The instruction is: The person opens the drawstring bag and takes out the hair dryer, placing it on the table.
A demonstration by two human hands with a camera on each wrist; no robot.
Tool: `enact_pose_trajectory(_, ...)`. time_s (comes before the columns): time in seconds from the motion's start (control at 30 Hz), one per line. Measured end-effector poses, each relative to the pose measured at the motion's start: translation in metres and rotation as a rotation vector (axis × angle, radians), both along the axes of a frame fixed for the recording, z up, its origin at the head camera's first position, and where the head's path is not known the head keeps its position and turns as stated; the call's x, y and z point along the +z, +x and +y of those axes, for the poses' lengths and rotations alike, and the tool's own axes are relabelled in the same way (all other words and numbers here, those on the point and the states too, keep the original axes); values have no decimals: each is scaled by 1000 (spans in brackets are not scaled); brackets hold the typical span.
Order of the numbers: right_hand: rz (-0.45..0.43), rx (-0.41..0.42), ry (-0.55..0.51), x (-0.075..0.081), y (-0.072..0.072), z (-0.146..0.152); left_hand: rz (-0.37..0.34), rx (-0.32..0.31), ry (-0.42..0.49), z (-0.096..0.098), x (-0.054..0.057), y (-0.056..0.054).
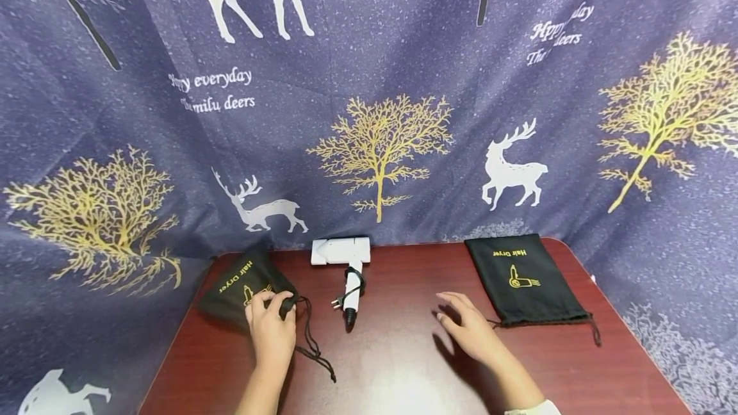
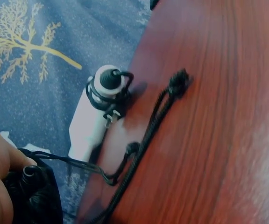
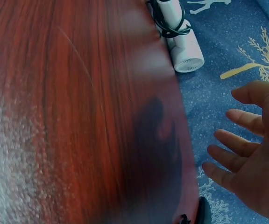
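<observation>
In the head view my left hand (image 1: 272, 328) pinches the gathered mouth of a black drawstring pouch (image 1: 227, 300) printed "Hair Dryer", at the table's left. Its cords (image 2: 146, 135) trail over the wood to the right, knotted at the ends. A white hair dryer (image 1: 340, 252) lies at the back, its black cord (image 2: 102, 100) wound around the handle and its plug showing. Above the table my right hand (image 1: 469, 332) hovers with its fingers apart, holding nothing. A second black pouch (image 1: 516, 296) lies flat to the right of it.
The reddish-brown wooden table (image 1: 398, 312) ends at a patterned blue curtain (image 1: 398, 63), which hangs right behind the dryer and both pouches. Bright glare lies on the table's front middle.
</observation>
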State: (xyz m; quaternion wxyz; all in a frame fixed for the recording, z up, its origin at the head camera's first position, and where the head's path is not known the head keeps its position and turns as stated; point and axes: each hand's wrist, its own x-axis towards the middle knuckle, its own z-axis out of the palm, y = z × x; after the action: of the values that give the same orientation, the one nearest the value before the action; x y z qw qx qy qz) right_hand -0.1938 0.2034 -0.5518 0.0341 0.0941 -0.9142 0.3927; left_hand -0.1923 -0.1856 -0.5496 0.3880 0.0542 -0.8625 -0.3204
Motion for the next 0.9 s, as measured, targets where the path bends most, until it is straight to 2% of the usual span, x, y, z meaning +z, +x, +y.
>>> enact_pose_trajectory(0.33, -8, 4, -15, -4, -1, -4, 24, -28, 2, 13, 8, 12)
enact_pose_trajectory(0.67, -36, 30, -32, -2, 1, -12, 35, -62, -29, 23, 13, 23)
enact_pose_trajectory(0.9, -39, 42, -64, 1, 2, -19, 88, -98, -53, 34, 16, 29)
